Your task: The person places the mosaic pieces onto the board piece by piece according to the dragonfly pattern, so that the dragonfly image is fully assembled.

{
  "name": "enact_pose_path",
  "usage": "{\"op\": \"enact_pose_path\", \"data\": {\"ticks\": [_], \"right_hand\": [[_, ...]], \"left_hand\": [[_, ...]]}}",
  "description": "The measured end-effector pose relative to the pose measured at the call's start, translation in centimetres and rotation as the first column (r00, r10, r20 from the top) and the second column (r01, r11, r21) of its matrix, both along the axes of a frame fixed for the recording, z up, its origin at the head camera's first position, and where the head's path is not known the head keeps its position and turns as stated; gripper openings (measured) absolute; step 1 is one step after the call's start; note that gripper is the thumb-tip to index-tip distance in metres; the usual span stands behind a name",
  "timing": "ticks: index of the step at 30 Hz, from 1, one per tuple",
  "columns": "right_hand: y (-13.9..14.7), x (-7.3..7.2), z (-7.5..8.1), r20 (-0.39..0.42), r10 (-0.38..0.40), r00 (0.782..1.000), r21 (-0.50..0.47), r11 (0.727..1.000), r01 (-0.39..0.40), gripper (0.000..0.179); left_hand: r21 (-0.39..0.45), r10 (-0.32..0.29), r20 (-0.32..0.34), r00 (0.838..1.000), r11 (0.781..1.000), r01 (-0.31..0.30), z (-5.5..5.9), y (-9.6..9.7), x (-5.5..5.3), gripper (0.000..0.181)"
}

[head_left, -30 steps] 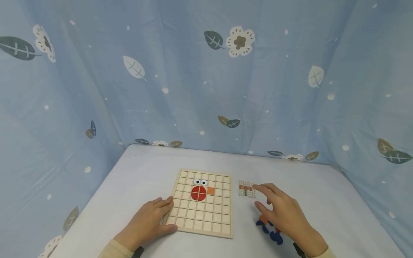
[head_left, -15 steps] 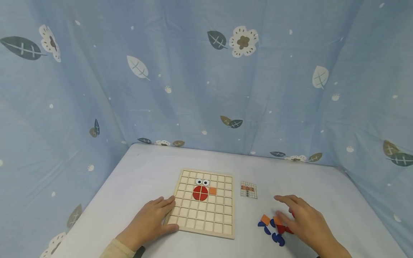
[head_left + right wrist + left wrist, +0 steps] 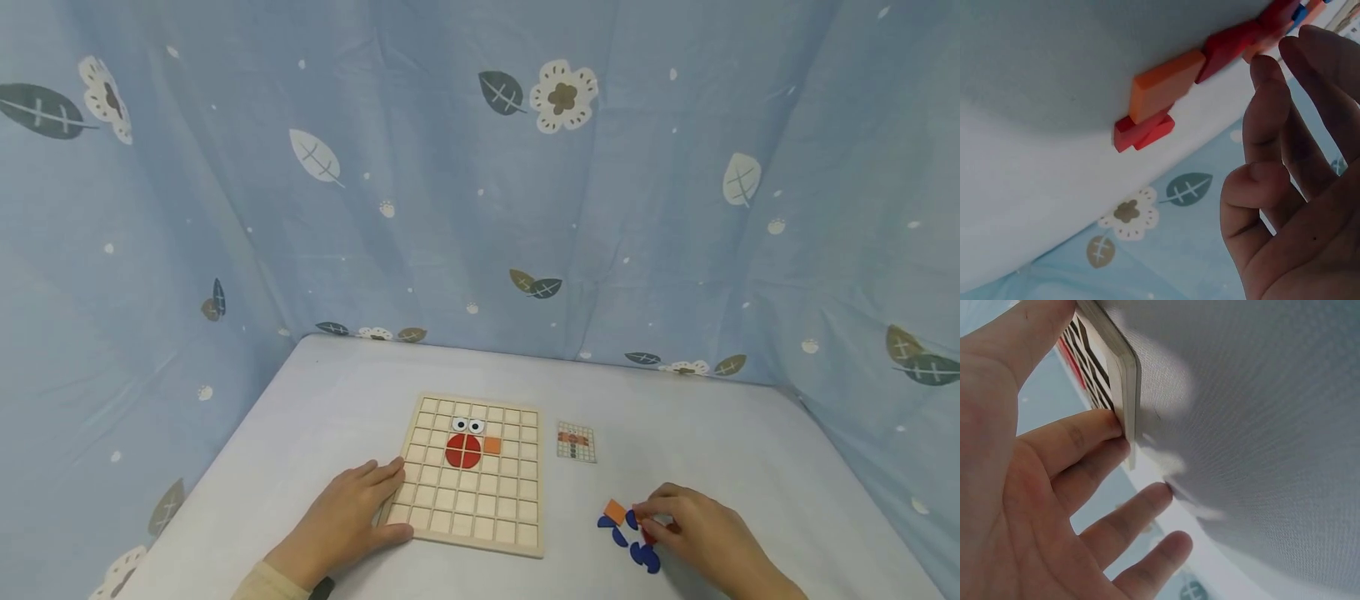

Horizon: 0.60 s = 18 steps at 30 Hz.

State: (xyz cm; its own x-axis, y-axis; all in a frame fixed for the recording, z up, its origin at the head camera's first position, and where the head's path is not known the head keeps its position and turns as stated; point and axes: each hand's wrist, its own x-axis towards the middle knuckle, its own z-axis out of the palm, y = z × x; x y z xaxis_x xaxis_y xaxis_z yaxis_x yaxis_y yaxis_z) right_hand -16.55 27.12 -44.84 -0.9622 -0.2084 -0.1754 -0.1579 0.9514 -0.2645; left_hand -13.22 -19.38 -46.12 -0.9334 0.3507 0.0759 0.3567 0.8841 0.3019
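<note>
A wooden grid board (image 3: 510,512) lies left of centre on the table, bearing two round eye tiles (image 3: 468,425), a red circle (image 3: 462,451) of quarter pieces and an orange square (image 3: 492,445). My left hand (image 3: 341,517) rests at its near left corner; the thumb is by the front edge, and extended fingertips touch the left edge (image 3: 1124,381). My right hand (image 3: 701,529) is low at the loose pieces, thumb and forefinger closing on an orange tile (image 3: 1260,50), largely covered in the head view. Blue half-round pieces (image 3: 619,537) and another orange square (image 3: 615,512) lie beside it.
A small pattern card (image 3: 576,442) lies right of the board. Red tiles (image 3: 1229,47) and an orange tile (image 3: 1169,84) lie under and beyond my right hand. A patterned blue curtain (image 3: 480,208) hangs around the white table (image 3: 360,375).
My right hand has drawn back from the pattern card to the loose pieces, then lowered, its thumb and forefinger coming together on an orange tile. The left hand has stayed at the board's corner.
</note>
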Motion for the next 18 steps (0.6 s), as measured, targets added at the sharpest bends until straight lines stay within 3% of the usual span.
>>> {"op": "enact_pose_path", "data": {"ticks": [9, 18], "right_hand": [[-0.31, -0.03, -0.39, -0.064, 0.011, 0.998, 0.035, 0.999, -0.009, 0.013], [0.14, -0.49, -0.74, -0.094, 0.012, 0.995, 0.008, 1.0, -0.012, 0.014]], "left_hand": [[-0.003, 0.009, 0.006, 1.0, 1.0, -0.009, -0.07, -0.12, 0.04, 0.082], [0.004, 0.005, 0.014, 1.0, 1.0, -0.005, 0.02, -0.19, 0.06, 0.083]]}}
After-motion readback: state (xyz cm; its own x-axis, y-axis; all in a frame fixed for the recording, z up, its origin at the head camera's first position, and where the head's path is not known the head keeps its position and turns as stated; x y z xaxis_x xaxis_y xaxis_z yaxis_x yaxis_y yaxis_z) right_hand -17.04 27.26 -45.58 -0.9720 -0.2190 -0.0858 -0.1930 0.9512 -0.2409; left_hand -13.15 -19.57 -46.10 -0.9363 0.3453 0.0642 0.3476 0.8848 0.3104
